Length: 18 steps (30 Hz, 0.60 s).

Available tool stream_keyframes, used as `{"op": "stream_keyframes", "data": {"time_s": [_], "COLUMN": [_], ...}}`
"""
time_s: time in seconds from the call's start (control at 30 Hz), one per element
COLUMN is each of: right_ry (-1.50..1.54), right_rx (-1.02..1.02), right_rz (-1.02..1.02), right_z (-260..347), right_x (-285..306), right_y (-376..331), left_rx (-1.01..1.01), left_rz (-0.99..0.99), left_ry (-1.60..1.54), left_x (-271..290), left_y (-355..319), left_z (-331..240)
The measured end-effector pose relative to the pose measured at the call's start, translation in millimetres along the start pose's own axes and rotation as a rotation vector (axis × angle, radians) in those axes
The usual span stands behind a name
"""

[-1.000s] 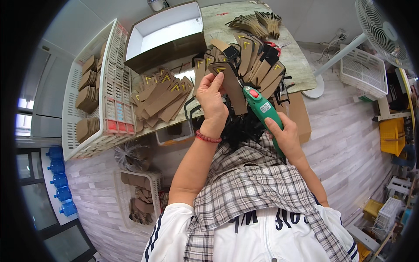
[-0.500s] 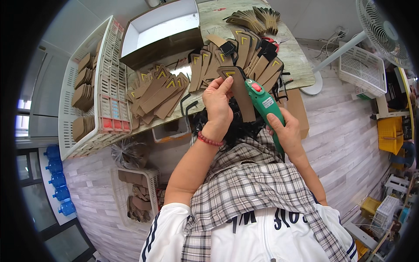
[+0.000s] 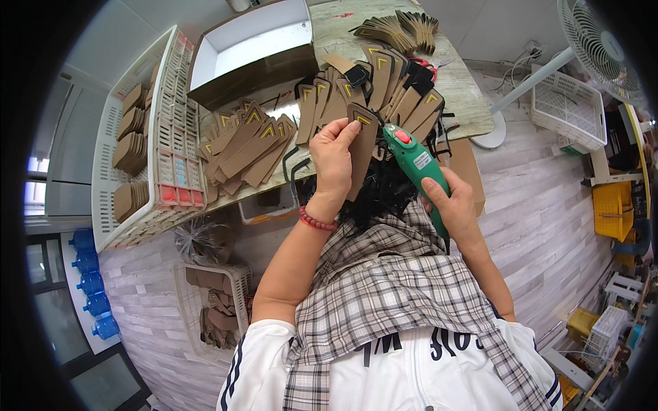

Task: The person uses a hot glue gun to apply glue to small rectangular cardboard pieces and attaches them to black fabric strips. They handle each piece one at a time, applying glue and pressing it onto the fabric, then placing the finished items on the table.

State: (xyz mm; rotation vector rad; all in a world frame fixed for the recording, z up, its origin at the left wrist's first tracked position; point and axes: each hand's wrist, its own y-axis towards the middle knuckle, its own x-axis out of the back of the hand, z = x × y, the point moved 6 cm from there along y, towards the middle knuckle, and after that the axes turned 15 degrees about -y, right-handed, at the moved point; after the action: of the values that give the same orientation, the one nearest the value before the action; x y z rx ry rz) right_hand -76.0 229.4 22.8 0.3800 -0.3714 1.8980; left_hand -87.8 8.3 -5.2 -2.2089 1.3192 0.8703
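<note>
My left hand (image 3: 334, 152) pinches a long brown flat piece (image 3: 361, 159) with a yellow chevron near its upper end. The piece hangs down at a slant over the lap. In my right hand (image 3: 453, 204) is a pair of green electric scissors (image 3: 415, 163) with a red button, its fingers wrapped round the handle. The scissors' tip lies close to the piece's upper right corner; whether they touch is too small to tell. Black scraps (image 3: 384, 192) lie on the plaid apron below. Similar brown pieces (image 3: 250, 147) are heaped on the table beyond my left hand.
More brown pieces with black ends (image 3: 404, 82) and red-handled scissors (image 3: 425, 65) lie on the table (image 3: 473, 103). An open white-lined box (image 3: 250, 48) stands behind the heap. A white crate (image 3: 175, 130) of stacked pieces sits left. A fan (image 3: 603, 48) stands right.
My left hand has moved slightly left and turned the brown piece, so its lower end swings left. The electric scissors stay nearly in place, dipping slightly.
</note>
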Motion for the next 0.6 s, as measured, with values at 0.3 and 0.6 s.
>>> {"op": "stream_keyframes", "data": {"time_s": [0.3,0.6], "right_ry": [0.032,0.020], "right_rx": [0.001,0.024], "right_rz": [0.025,0.026], "right_z": [-2,3], "right_x": [1,4], "right_y": [0,2], "left_rx": [-0.023,0.107], "left_rz": [0.140,0.285], "left_ry": [0.320,0.478], "left_x": [-4,-14], "left_y": [9,5], "left_z": [-19,-21]}}
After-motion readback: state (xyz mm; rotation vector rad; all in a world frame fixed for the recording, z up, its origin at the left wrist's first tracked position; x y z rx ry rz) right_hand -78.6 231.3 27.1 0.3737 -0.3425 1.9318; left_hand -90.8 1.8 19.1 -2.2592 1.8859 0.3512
